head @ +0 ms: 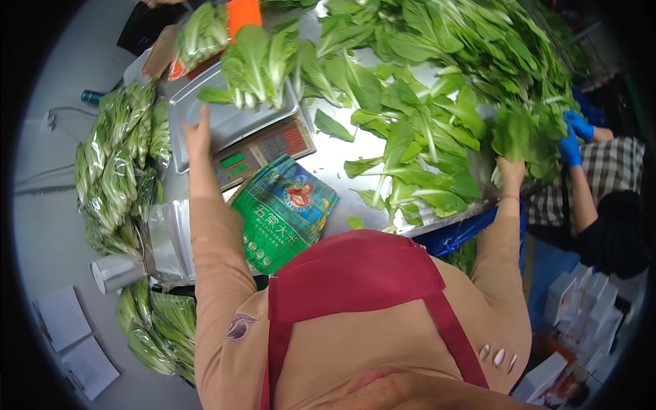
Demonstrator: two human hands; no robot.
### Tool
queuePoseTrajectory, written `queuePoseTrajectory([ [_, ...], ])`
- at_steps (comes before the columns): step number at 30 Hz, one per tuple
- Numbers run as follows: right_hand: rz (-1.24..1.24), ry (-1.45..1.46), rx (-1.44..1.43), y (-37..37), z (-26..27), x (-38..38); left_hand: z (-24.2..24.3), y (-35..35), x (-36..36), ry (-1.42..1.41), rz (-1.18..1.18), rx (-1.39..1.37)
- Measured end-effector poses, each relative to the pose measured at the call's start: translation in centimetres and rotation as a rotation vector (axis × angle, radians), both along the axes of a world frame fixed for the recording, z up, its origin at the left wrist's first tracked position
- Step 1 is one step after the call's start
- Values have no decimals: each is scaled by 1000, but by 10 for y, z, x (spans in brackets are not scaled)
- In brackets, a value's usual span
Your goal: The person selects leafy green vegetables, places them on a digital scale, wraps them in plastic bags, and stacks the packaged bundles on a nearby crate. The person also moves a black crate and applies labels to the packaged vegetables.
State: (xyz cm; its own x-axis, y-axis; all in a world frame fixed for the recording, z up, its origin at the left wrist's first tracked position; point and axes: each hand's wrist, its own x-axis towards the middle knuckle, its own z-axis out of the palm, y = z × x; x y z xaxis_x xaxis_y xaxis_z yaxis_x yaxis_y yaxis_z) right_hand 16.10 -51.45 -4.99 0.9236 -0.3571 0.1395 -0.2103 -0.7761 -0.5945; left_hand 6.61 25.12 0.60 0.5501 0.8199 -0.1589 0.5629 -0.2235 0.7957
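My left hand is over the near left part of a metal tray, its fingers apart and nothing in them. The tray sits on a digital scale with a lit display, and several leafy greens lie across its far end. Out to the right, my right hand grips a bunch of leafy greens by the pale stems. Loose leafy greens spread over the steel table between my hands. A green rice bag lies below the scale, close to my apron.
Bagged greens are piled on the left, beside clear plastic bags and a white roll. A large heap of greens covers the far right. A co-worker's blue-gloved hands work close to my right hand. White boxes stand lower right.
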Motion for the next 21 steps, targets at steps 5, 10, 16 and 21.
queuePoseTrajectory([
  [5,-96,-230,1209,70,51,-15,33,-68,101,54,-286,33],
  [10,261,-204,1184,235,100,2,54,-155,131,319,-373,349],
  [16,605,-50,874,436,134,46,19,-78,107,94,-357,399],
  [21,731,179,304,563,142,28,-39,32,62,-259,-163,89],
])
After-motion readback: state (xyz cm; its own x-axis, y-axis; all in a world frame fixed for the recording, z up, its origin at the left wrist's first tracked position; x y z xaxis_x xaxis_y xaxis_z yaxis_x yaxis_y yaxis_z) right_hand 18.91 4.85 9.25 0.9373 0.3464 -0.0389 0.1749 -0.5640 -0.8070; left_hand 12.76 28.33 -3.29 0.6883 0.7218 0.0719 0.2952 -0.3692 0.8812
